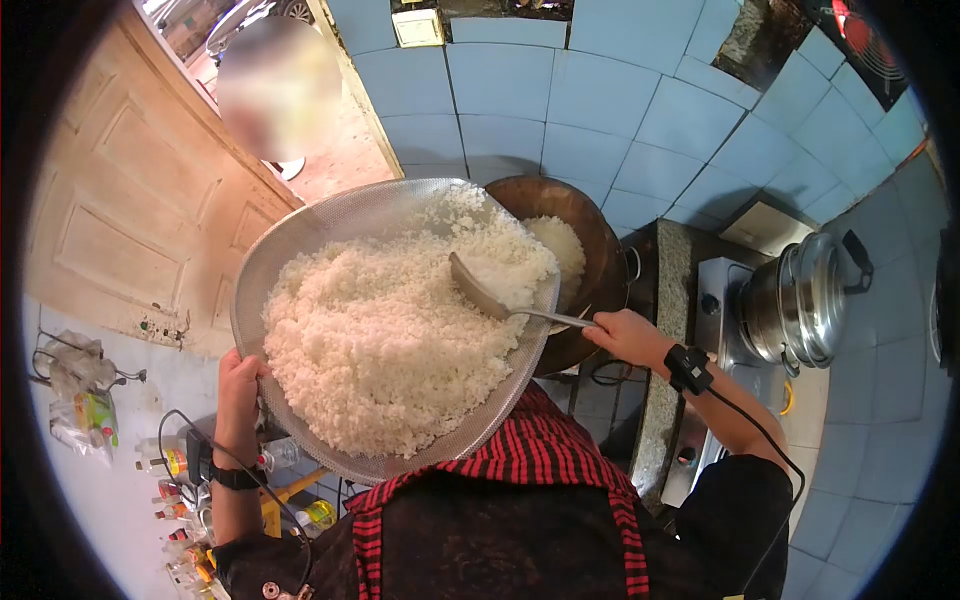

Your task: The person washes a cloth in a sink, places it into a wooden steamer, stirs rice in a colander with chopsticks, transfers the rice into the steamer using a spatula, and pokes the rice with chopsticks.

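My left hand (241, 385) grips the rim of a wide perforated metal colander (262, 240) at its left side. White rice (385, 330) is heaped inside the colander, which reaches over the edge of a brown wok (592, 205). More rice (562, 250) lies in the wok. My right hand (630, 338) is closed around the handle of a metal ladle (478, 288). The ladle's head rests among the rice near the colander's right side. The colander hides the left part of the wok.
A lidded steel pot (790, 300) stands on a gas stove (725, 285) at the right, beyond a stone ledge (660, 400). Several bottles (180, 510) line the lower left. A wooden door (150, 190) stands beside a doorway, where a blurred person (278, 90) appears.
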Available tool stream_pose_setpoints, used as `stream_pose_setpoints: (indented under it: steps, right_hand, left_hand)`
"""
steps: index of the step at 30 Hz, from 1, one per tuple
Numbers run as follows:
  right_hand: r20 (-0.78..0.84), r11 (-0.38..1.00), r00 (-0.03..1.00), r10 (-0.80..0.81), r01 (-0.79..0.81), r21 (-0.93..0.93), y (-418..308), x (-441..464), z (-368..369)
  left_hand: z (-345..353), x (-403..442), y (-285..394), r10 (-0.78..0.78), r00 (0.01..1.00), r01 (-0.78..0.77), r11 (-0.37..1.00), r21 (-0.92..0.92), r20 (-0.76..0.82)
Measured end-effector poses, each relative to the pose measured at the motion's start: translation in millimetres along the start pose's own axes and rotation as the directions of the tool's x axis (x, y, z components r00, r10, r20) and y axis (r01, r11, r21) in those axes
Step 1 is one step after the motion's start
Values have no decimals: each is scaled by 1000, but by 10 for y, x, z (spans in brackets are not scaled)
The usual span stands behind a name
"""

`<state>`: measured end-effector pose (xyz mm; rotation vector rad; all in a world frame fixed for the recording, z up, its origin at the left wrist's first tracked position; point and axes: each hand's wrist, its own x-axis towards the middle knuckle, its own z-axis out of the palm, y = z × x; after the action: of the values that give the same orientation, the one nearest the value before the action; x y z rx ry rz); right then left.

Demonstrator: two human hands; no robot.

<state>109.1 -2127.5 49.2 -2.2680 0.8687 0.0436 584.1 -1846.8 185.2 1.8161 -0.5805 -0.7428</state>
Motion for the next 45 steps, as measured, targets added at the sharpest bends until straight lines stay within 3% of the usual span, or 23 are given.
stream_pose_setpoints:
  steps: [7, 14, 18, 22, 23, 25, 26, 30, 32, 34, 37, 39, 41, 45]
  right_hand:
    - [-149, 991, 986, -74, 57, -117, 425, 178, -158]
    - [-226, 995, 972, -65, 47, -82, 712, 153, -210]
    - [-219, 999, 974, 54, -52, 15, 568, -4, -271]
    - [-229, 985, 958, 175, -168, 50, 242, -29, -271]
    - [-220, 987, 963, 158, -152, 47, 108, -17, -280]
    - [-114, 920, 974, 195, -142, 364, -344, 41, -279]
    - [-22, 913, 984, 179, -158, 376, -590, 90, -294]
    - [182, 875, 976, -117, 15, 484, -1622, 162, -220]
    - [316, 879, 920, -233, 61, 472, -1733, 184, -75]
    - [280, 908, 914, -293, 174, 382, -1819, 139, -35]
    - [232, 928, 921, -314, 246, 278, -1742, 171, -76]
    - [271, 979, 941, -205, 192, 74, -1552, 258, -53]
    - [258, 985, 952, -165, 148, 86, -1442, 286, -82]
    - [34, 976, 977, -212, 210, 61, -1057, 272, 66]
  left_hand:
    - [21, -58, 19, -5, 999, 6, 1000, 14, -47]
    - [149, -199, 209, 16, 991, -5, 996, 85, -136]
    - [136, -139, 210, -5, 999, 5, 1000, 16, -51]
    - [80, -129, 189, 2, 999, 6, 989, 149, -52]
    - [65, -107, 192, 14, 999, -7, 986, 168, -41]
    - [21, -51, 140, 8, 999, -1, 988, 158, -42]
    - [70, -57, 171, 25, 999, -21, 990, 139, -27]
    - [-32, 24, 102, 13, 1000, -15, 990, 139, 10]
    - [7, 33, 121, 15, 999, -21, 993, 116, 51]
    - [109, 13, 169, -19, 1000, 18, 1000, 25, 22]
    - [106, 28, 234, 15, 999, -10, 990, 144, -36]
    - [67, 66, 162, 0, 1000, -3, 989, 151, 16]
    - [53, 107, 174, 14, 1000, -16, 992, 124, 12]
    - [-6, 155, 21, -55, 998, 53, 997, 59, 35]
